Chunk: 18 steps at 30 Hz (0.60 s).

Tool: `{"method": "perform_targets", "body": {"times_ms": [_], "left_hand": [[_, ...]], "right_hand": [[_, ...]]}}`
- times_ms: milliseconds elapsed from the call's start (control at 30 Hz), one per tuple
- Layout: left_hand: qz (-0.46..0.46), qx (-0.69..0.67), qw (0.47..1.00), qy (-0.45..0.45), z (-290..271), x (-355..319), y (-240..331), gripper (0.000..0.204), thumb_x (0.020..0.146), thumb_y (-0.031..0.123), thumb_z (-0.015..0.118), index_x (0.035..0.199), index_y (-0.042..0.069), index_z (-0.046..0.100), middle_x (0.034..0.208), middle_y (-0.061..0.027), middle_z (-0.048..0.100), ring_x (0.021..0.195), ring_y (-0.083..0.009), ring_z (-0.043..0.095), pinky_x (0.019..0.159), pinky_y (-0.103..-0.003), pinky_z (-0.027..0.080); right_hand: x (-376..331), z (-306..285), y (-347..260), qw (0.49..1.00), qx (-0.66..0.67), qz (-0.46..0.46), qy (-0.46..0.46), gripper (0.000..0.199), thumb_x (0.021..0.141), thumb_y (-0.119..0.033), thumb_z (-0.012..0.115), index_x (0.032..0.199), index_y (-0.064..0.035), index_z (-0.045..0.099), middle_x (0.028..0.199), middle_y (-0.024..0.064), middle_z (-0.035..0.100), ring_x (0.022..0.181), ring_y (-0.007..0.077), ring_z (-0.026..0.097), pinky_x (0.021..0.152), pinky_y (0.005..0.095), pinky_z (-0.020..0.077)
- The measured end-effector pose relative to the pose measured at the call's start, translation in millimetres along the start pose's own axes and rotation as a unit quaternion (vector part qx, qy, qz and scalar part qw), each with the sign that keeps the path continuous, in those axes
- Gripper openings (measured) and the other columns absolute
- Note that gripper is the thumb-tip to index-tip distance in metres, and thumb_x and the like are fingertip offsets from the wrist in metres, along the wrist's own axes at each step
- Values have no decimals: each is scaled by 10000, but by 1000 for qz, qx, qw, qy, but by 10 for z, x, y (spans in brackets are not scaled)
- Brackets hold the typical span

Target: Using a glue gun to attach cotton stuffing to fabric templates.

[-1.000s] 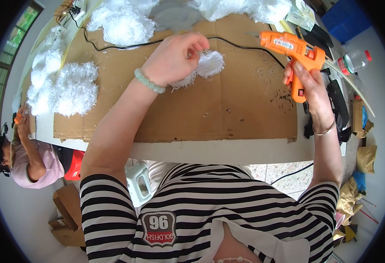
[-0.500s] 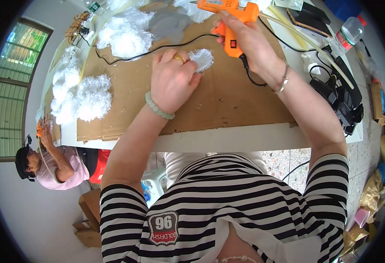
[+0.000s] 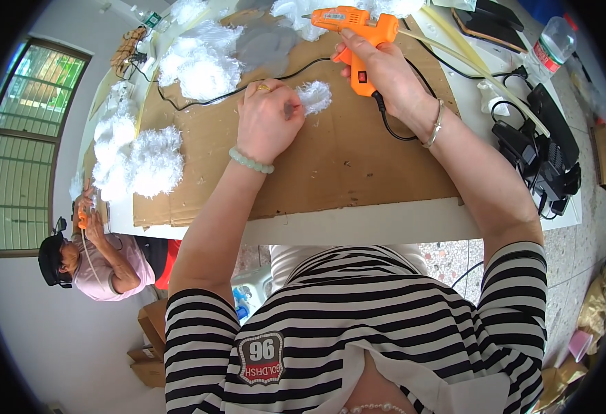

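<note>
A white table (image 3: 385, 219) is showing its near edge, with brown cardboard (image 3: 358, 159) lying across it. At left, a fluffy white clump (image 3: 156, 162) is resting on the cardboard. The left hand (image 3: 268, 123) is curling its fingers at a small fluffy white piece (image 3: 316, 97) over the cardboard's middle; I cannot tell whether they are gripping it. Farther right, the right hand (image 3: 389, 79) is grasping an orange glue gun (image 3: 362, 81) by its handle, the nozzle pointing left. Far left, a larger white heap (image 3: 201, 61) is lying beside a black cord (image 3: 213, 101).
</note>
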<state>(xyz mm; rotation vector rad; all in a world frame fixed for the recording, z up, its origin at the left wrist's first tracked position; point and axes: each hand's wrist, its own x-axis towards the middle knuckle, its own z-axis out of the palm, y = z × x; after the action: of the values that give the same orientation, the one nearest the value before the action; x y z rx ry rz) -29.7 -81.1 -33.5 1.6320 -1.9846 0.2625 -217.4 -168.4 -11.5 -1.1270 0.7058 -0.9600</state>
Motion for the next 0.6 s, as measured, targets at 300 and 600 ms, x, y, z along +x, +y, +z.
{"method": "perform_targets", "body": {"times_ms": [300, 600], "left_hand": [[-70, -51, 996, 25, -69, 110, -38, 438, 630, 60, 668, 1040, 111, 524, 884, -82, 584, 856, -305, 547, 752, -435, 433], [103, 63, 990, 71, 45, 174, 336, 134, 607, 95, 690, 715, 90, 610, 798, -39, 589, 808, -249, 542, 701, -390, 420]], "right_hand": [[8, -38, 23, 1000, -6, 9, -2, 310, 912, -364, 517, 906, -60, 576, 825, 20, 608, 668, 94, 527, 628, 236, 447], [39, -86, 38, 1000, -10, 1, 27, 315, 905, -370, 525, 902, -59, 581, 832, 22, 614, 659, 94, 530, 623, 239, 447]]}}
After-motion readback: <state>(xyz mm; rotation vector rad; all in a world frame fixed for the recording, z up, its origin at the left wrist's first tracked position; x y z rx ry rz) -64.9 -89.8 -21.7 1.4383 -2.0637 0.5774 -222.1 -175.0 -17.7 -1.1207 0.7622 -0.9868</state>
